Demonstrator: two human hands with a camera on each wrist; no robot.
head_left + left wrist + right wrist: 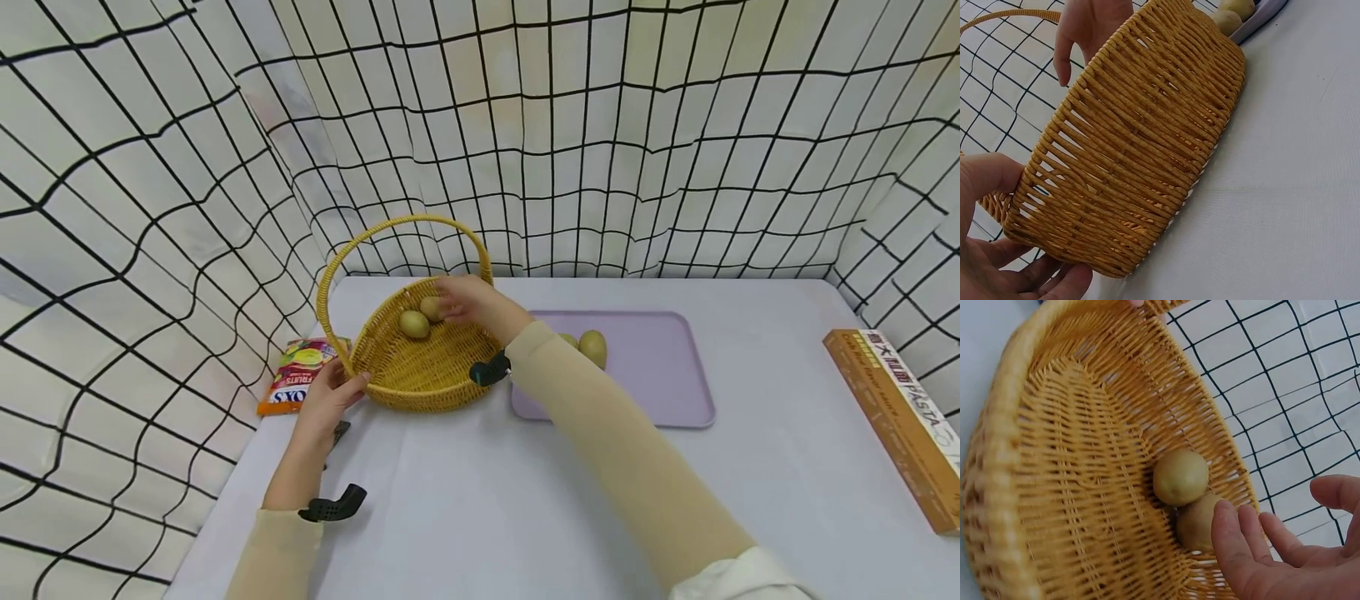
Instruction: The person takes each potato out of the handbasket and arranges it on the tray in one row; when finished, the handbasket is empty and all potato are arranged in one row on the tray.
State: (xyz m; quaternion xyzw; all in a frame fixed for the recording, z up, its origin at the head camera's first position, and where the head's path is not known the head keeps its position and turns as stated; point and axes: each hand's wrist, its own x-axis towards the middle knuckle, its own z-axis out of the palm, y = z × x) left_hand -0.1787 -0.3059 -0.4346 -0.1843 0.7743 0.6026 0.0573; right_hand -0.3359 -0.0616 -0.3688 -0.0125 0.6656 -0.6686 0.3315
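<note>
A yellow wicker basket (427,400) with a tall hoop handle stands on the table. My left hand (327,398) grips its left end, thumb at the rim and fingers beneath in the left wrist view. Two smooth, greenish-brown, kiwi-like fruits lie inside against the back wall: a front fruit (1180,477) and a rear fruit (1199,522), partly hidden by fingers. Over the basket's back right side is my right hand (480,302), fingers loosely spread and holding nothing. Similar fruits (592,348) lie on a lilac tray (660,400), partly covered by my right sleeve.
Left of the basket lies a colourful snack packet (303,371), with a small dark object (339,433) near my left wrist. A pasta box (892,425) lies at the right edge. Black netting (577,200) over white cloth encloses the table's back and sides.
</note>
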